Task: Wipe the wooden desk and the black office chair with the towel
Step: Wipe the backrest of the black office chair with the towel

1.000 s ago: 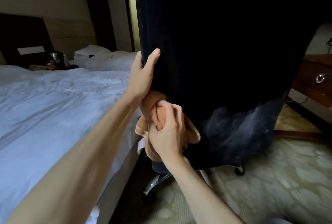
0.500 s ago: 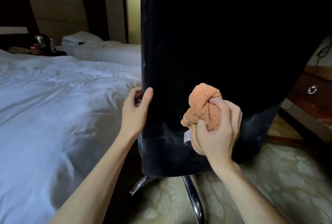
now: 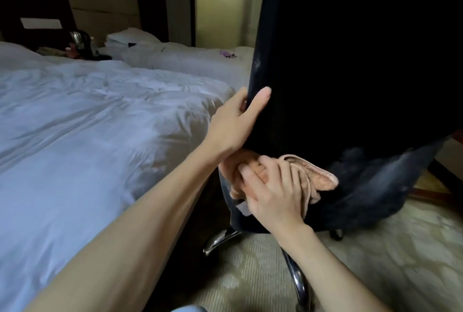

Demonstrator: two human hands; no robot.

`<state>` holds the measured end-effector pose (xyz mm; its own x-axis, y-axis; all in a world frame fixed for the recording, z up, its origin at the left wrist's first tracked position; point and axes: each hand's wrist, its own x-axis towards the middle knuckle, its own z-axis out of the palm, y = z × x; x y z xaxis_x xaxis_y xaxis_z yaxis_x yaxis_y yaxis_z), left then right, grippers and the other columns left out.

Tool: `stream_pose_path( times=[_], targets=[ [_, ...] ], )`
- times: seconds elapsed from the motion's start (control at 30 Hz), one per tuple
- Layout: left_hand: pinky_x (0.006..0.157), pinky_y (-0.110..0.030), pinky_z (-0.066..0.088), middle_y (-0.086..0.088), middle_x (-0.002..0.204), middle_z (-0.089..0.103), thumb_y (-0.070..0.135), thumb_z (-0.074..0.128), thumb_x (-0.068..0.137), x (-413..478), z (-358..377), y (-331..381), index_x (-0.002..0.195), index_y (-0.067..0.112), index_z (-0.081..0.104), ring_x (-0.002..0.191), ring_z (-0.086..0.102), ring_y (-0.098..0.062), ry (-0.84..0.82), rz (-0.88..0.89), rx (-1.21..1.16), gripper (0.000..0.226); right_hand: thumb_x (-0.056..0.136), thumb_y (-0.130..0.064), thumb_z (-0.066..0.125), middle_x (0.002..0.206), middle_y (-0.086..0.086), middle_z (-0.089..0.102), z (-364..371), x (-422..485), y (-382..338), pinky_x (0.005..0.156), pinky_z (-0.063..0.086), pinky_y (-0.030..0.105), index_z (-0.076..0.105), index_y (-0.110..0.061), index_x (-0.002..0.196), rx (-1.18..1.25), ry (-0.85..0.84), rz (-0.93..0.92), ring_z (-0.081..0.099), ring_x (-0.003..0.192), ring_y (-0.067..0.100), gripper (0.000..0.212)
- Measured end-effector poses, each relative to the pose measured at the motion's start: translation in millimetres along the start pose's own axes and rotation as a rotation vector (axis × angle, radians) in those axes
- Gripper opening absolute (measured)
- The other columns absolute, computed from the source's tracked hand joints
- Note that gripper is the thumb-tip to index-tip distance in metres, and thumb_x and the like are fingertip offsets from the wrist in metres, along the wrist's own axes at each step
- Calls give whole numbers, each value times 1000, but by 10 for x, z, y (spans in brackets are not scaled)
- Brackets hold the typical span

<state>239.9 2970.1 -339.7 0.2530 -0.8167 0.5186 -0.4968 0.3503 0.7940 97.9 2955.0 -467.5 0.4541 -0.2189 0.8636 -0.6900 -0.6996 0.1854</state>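
Towel [image 3: 323, 179] in right grip [image 3: 273, 196], pressed against chair [image 3: 350, 74]

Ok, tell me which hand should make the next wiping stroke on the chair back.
Right. The right hand holds the towel against the lower back of the chair, while the left hand grips its side edge, apparently steadying it, with no towel.

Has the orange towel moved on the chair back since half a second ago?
Yes. The towel slid left, from mid-back to the left edge of the chair, under the left hand.
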Motion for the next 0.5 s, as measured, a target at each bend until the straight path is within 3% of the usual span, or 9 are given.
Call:
stream_pose_path(
  times=[0.13, 0.2, 0.33, 0.43, 0.5],
  targets=[
    [95, -47, 52, 11, 96, 70, 71, 29, 99, -50, -15, -40, 104, 30, 58, 99, 66, -12, -18, 64, 174, 51, 74, -16, 65, 114, 9, 65, -151, -137, 160, 80, 47, 47, 67, -26, 118, -1, -267, -300, 58, 95, 34, 45],
    [98, -45, 51, 12, 104, 71, 69, 31, 100, -43, -67, -15, 111, 31, 61, 104, 65, -10, -68, 77, 154, 50, 72, -18, 63, 113, 11, 66, -309, 22, 226, 86, 47, 49, 71, -25, 115, -4, -211, -269, 57, 97, 35, 45],
    [105, -45, 49, 12, 115, 72, 68, 33, 99, 70, -230, 52, 115, 35, 65, 113, 65, -11, -185, 94, 227, 48, 80, -16, 69, 114, 15, 67, -515, 485, 253, 92, 49, 53, 75, -24, 117, -44, 95, -112, 58, 100, 36, 38],
    [106, -43, 48, 17, 112, 71, 66, 38, 100, 115, -306, 78, 108, 41, 65, 111, 65, -7, -254, 78, 227, 38, 81, -13, 67, 117, 16, 66, -403, 505, 140, 87, 47, 52, 74, -25, 119, -75, 97, -33, 60, 99, 39, 41],
    [104, -43, 49, 16, 105, 71, 70, 36, 96, 108, -285, 47, 104, 33, 66, 106, 65, -6, -242, 90, 198, 48, 77, -14, 69, 118, 16, 65, -224, 239, 0, 84, 43, 49, 73, -26, 120, -77, 18, -41, 57, 99, 37, 45]
  ],
)
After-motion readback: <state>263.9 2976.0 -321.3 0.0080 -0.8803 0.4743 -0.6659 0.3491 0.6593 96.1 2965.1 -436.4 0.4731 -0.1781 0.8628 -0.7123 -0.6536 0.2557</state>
